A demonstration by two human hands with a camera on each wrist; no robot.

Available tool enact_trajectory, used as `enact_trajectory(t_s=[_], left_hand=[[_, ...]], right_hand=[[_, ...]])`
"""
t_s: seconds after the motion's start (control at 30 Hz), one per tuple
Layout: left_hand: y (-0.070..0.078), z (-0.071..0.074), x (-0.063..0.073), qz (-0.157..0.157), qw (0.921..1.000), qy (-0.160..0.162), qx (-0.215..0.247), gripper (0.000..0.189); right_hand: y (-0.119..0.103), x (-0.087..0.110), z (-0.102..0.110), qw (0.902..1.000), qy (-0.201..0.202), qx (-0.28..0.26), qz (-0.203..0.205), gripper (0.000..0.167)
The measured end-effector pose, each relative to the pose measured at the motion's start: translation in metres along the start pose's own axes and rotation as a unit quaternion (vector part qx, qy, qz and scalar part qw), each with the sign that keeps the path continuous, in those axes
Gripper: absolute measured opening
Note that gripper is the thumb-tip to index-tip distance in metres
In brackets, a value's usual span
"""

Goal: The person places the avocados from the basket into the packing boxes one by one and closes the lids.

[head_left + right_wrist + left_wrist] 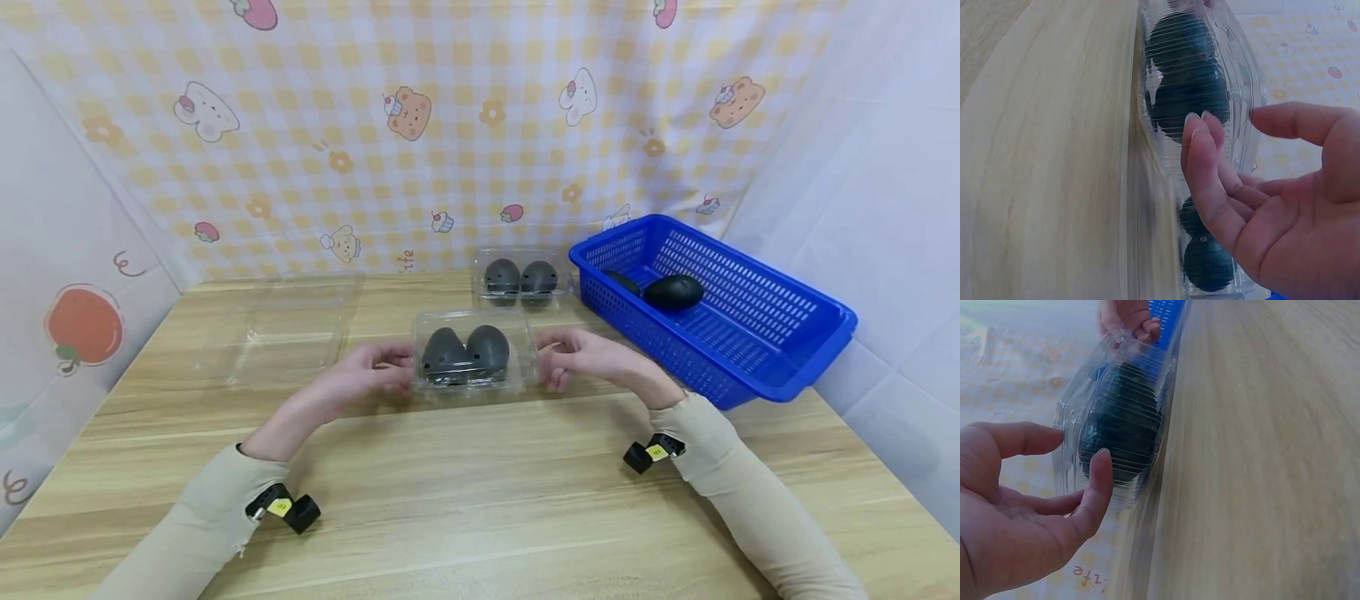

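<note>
A clear plastic clamshell box (521, 367) stands on the table with its lid down over two dark, avocado-like fruits (488, 350). At its left end is my left hand (367, 372), thumb and fingers spread apart, fingertips right at the ribbed end wall in the left wrist view. My right hand (581, 354) mirrors it at the right end. There, in the right wrist view, the thumb reaches the lid rim and the loosely bent fingers (1202, 156) overlap the wall. Neither hand curls round the box.
Behind stands a second clear box (521, 252) with two similar fruits. A blue plastic basket (795, 329) at the right contains dark fruits (673, 292). Clear plastic packaging (288, 333) lies at the left. A checked curtain (465, 167) hangs along the table's back edge.
</note>
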State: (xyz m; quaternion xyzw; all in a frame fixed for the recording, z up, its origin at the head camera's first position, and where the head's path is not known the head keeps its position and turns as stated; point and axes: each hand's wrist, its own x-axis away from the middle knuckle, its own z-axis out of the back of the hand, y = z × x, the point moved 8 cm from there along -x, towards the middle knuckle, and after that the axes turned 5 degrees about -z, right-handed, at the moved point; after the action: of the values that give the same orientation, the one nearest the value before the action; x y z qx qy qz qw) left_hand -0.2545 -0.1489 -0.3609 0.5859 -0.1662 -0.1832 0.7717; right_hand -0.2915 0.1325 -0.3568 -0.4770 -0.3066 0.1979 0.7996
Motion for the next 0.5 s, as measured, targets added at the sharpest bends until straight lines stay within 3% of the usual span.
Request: enact_trajectory(t_s=[0.17, 0.5], left_hand=[[-0.001, -0.003, 0.002, 0.012, 0.9995, -0.021, 0.019, 0.062], [-0.006, -0.01, 0.003, 0.042, 0.9972, -0.052, 0.033, 0.033]], right_hand=[[0.005, 0.001, -0.004, 0.9995, -0.021, -0.009, -0.02, 0.047], [0.007, 0.002, -0.016, 0.9981, -0.051, -0.032, -0.012, 0.034]])
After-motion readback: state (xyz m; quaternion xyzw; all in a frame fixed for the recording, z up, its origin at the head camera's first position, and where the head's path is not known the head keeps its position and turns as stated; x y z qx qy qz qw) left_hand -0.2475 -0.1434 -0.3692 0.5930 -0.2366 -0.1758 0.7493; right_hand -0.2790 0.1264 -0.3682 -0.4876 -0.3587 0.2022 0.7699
